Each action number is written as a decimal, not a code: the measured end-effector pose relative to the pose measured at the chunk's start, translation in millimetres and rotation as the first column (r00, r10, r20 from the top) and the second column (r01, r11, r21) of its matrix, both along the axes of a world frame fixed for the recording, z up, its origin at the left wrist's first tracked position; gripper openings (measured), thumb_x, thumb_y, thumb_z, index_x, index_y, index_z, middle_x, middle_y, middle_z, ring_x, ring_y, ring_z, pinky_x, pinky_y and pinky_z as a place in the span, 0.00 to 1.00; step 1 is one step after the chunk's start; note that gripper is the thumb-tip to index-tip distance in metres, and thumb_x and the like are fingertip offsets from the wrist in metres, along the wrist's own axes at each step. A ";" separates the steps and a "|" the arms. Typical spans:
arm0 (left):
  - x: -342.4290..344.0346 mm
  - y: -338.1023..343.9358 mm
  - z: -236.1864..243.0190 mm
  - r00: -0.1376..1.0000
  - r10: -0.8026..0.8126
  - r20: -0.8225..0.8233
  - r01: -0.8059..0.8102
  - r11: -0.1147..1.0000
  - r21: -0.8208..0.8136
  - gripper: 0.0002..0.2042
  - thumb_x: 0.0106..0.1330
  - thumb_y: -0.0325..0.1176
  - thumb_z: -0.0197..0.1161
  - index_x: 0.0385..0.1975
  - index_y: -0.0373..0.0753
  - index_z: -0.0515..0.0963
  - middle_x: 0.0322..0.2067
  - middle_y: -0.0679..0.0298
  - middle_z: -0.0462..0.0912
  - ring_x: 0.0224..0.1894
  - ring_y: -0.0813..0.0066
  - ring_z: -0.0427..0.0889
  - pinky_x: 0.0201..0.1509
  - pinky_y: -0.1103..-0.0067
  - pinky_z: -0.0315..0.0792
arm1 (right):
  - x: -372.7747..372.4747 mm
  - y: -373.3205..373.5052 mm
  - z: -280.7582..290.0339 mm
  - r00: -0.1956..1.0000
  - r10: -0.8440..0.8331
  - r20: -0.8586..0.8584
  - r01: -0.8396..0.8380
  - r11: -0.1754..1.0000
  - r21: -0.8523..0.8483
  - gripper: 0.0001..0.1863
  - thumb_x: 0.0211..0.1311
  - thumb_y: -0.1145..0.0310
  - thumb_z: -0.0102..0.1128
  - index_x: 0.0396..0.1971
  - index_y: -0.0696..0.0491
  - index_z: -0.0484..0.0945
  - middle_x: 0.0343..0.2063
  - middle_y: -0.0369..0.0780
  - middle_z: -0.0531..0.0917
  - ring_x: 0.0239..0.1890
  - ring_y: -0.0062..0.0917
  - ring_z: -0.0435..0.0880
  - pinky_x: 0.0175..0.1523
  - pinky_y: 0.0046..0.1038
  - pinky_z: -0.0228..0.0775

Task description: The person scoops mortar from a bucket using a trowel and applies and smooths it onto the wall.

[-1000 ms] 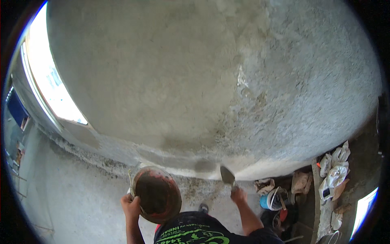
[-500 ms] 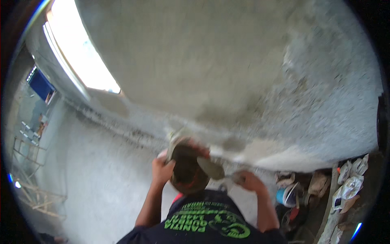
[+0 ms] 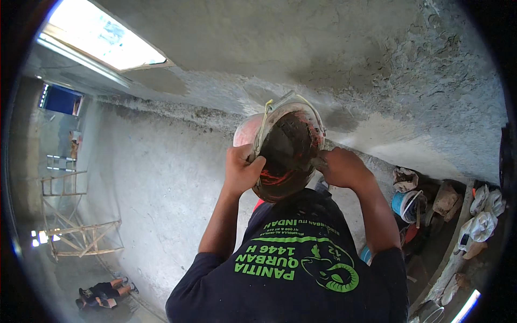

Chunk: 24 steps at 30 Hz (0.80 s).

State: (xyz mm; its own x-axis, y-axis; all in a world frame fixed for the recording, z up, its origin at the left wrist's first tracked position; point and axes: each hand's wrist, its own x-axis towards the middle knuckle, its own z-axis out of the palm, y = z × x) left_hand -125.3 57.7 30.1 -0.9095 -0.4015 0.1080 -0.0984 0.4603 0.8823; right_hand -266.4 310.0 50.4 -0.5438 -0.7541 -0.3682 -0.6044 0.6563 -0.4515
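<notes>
The left hand [image 3: 243, 170] grips the near-left rim of a bucket [image 3: 249, 131], held off the floor [image 3: 161, 183] in front of the dark shirt [image 3: 293, 296], its mouth showing dark mortar [image 3: 287, 141]. The right hand [image 3: 346, 168] curls at the opposite rim; what it holds cannot be told. A pail [image 3: 398, 202] stands at right, near the wall [image 3: 344, 59].

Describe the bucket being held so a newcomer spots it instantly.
Start from the black shirt with green print at lower centre. Just above it, the left hand's grip is on the rim of a tilted, pinkish bucket. Dark paste and red streaks inside set it apart from the blue-and-white bucket at right.
</notes>
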 end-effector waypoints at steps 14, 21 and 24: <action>-12.7 9.7 6.5 0.997 -0.071 0.005 0.071 0.997 -0.028 0.08 0.48 0.24 0.60 0.14 0.31 0.69 0.10 0.57 0.66 0.13 0.77 0.63 0.19 0.72 0.60 | -48.7 -18.4 -29.1 0.832 0.047 0.553 -0.160 0.974 0.158 0.20 0.61 0.54 0.59 0.37 0.58 0.85 0.27 0.46 0.85 0.26 0.33 0.85 0.36 0.38 0.77; -17.3 12.5 12.6 0.998 -0.038 0.045 0.037 0.999 0.029 0.08 0.48 0.25 0.59 0.15 0.30 0.69 0.10 0.56 0.67 0.13 0.74 0.64 0.19 0.71 0.62 | -77.7 19.5 -143.4 0.741 0.370 0.560 -0.259 0.927 -0.271 0.19 0.63 0.56 0.56 0.39 0.56 0.85 0.27 0.42 0.85 0.26 0.28 0.85 0.35 0.32 0.77; -16.4 8.0 1.3 0.998 -0.066 0.016 0.066 0.998 -0.016 0.06 0.49 0.26 0.59 0.16 0.30 0.71 0.11 0.53 0.69 0.13 0.69 0.67 0.20 0.70 0.63 | -71.5 15.0 -133.5 0.804 0.209 0.557 -0.143 0.977 -0.160 0.18 0.62 0.58 0.57 0.40 0.56 0.85 0.29 0.44 0.86 0.27 0.28 0.85 0.36 0.33 0.77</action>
